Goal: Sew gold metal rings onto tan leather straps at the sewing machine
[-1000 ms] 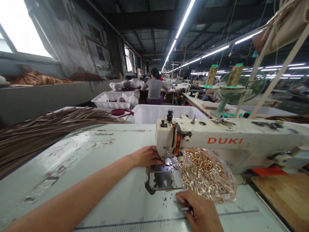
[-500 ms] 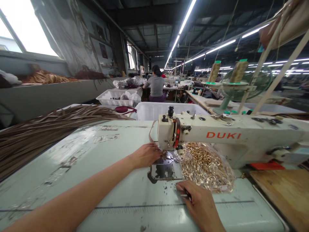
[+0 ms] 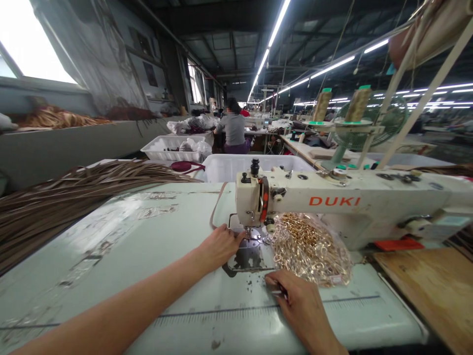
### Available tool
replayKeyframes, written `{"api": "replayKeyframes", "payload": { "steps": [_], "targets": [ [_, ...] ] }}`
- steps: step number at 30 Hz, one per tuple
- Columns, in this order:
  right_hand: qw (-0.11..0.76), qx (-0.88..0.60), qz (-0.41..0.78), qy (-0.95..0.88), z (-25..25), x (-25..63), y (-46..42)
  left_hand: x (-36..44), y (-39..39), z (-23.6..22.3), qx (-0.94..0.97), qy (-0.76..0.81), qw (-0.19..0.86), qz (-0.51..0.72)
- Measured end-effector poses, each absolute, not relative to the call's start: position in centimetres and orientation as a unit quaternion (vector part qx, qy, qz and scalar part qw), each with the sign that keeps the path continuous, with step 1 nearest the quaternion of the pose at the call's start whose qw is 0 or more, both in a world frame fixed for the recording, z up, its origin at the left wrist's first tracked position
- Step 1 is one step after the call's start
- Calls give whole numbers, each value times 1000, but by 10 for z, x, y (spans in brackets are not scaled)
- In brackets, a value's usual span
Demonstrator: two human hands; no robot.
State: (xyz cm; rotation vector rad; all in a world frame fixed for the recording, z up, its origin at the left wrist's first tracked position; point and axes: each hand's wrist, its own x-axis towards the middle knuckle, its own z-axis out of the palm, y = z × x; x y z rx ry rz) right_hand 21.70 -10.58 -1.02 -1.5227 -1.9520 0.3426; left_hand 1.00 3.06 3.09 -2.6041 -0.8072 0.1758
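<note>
1. Under the needle of the sewing machine (image 3: pixel 332 202), a thin brown strap (image 3: pixel 216 207) is pressed flat by the left hand (image 3: pixel 218 245), fingers stretched out, so it is kept straight.
2. Near the metal plate (image 3: pixel 248 257), a small tool, maybe snips, is gripped by the right hand (image 3: pixel 299 305), kept close.
3. Beside the plate, a bag of gold rings (image 3: pixel 310 249) is kept on the counter (image 3: pixel 148 256), easy to reach.

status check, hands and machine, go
Left hand at the needle plate, fingertips on a brown strap under the DUKI machine. Right hand pinching a small tool, unclear what. Bag of gold rings close beside the needle.
</note>
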Motion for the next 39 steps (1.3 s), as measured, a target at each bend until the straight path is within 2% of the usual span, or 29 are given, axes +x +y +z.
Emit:
{"api": "replayKeyframes", "payload": {
  "steps": [9, 15, 20, 26, 34, 39],
  "targets": [
    [314, -576, 130, -744, -5, 217, -107, 9, 36, 48, -942, -279, 155, 102],
    [295, -585, 130, -744, -2, 216, -106, -1, 42, 70, -950, -292, 32, 108],
    [284, -591, 134, -743, -2, 216, -107, 2, 21, 69, -939, -321, -71, 105],
    [291, -586, 126, -746, 0, 216, -107, 38, -31, 50, -905, -422, -19, 44],
    [281, -586, 116, -751, -6, 217, -105, 56, -50, 13, -906, -420, -3, 51],
    [282, -571, 68, -768, -5, 217, -105, 38, -63, -27, -910, -399, 88, -70]
  ]
}}
